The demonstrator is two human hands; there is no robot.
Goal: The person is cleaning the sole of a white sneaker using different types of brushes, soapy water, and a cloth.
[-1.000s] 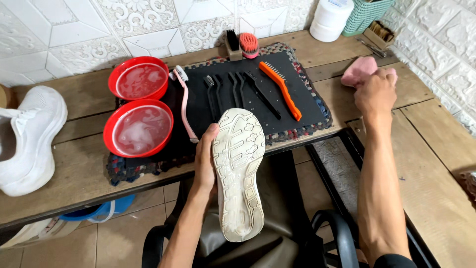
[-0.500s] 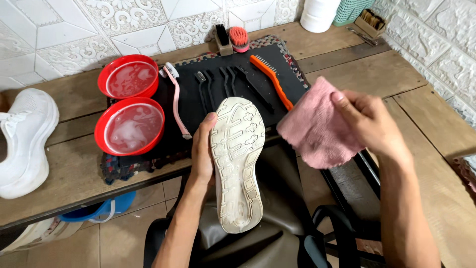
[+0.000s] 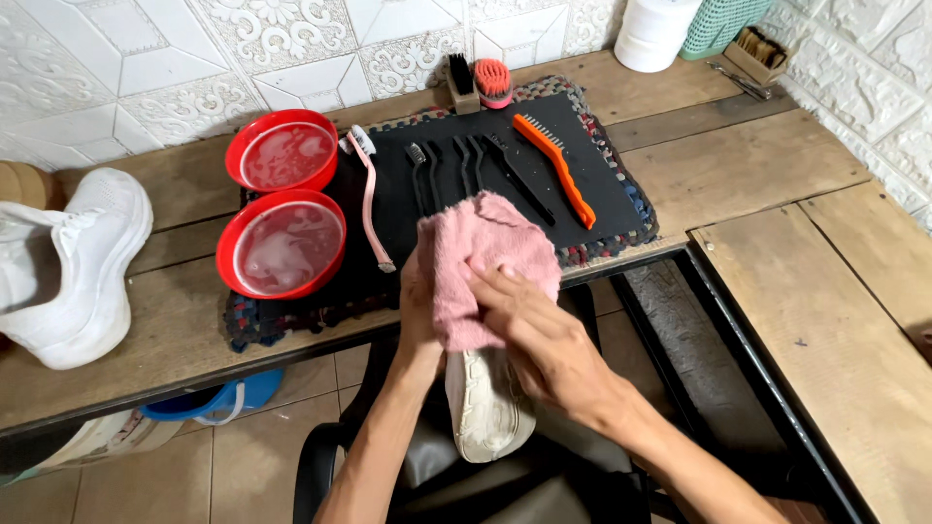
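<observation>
Head view looks down on a white shoe (image 3: 485, 412) held sole-up just in front of the black mat (image 3: 602, 184). The left hand (image 3: 419, 306) grips the shoe from the side; the right hand (image 3: 529, 325) presses a pink cloth (image 3: 485, 243) flat over its front half, fingers spread on the fabric. This looks like the wiping step; the next stroke probably calls for firm pressure along the sole. At the mat's left end sit two red bowls (image 3: 282, 153), each holding soapy, cloudy water. Brushes (image 3: 553, 165) lie on the mat; another white shoe (image 3: 73, 267) rests well left of it.
</observation>
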